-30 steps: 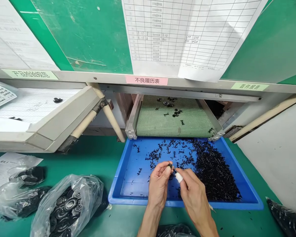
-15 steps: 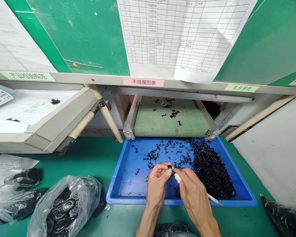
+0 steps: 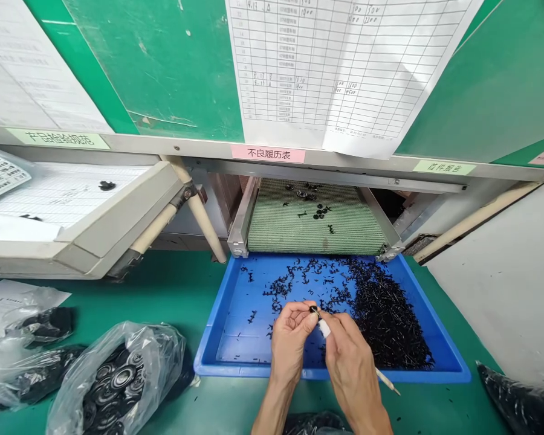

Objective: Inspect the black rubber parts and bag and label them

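Over the front of a blue tray (image 3: 236,356), my left hand (image 3: 289,338) pinches a small black part (image 3: 314,309) between thumb and fingertips. My right hand (image 3: 351,356) is closed around a thin pen-like tool (image 3: 387,382) with a pale shaft and white wrapping (image 3: 324,328) near its front. The tool's tip meets the black part or lies right beside it; my fingers partly hide the contact. Small dark pieces (image 3: 390,320) are heaped on the tray's right side, with more scattered across its middle.
A green conveyor belt (image 3: 317,235) carrying a few black parts ends above the tray's back edge. To the left, an open plastic bag (image 3: 163,344) holds black ring-shaped parts (image 3: 123,377). A pale slanted stand (image 3: 86,254) overhangs the green table (image 3: 163,302).
My right hand has shifted slightly left and the tool's rear end has swung down and left. The left hand keeps its pinch on the black part. The camera view has shifted slightly.
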Demonstrator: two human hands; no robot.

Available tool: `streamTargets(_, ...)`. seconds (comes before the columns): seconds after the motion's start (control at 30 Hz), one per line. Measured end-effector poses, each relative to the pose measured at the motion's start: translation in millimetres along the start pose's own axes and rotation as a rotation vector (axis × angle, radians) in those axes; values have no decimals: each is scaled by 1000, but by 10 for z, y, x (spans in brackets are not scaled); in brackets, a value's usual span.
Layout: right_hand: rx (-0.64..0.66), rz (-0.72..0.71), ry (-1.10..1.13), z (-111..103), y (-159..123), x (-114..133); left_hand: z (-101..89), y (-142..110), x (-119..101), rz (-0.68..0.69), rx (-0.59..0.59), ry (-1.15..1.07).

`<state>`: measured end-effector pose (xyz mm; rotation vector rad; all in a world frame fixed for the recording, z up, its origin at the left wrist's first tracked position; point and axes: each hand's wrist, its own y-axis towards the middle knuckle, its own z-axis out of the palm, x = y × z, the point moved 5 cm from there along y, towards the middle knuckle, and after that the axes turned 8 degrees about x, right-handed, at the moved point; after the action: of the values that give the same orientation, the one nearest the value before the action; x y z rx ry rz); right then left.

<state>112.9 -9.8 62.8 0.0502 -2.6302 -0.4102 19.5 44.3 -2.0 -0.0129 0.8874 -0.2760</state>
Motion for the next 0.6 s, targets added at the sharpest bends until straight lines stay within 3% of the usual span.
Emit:
streamTargets(0.23,-52,36,20,67,2,1,-21,-1,0,24,-61,21)
streamTargets(0.47,138,327,384,222,65,-544,-53,8,38,7,-89,31)
streamTargets(0.6,183,258,374,98,177,-700,-86,60,57,-15,-106,-14)
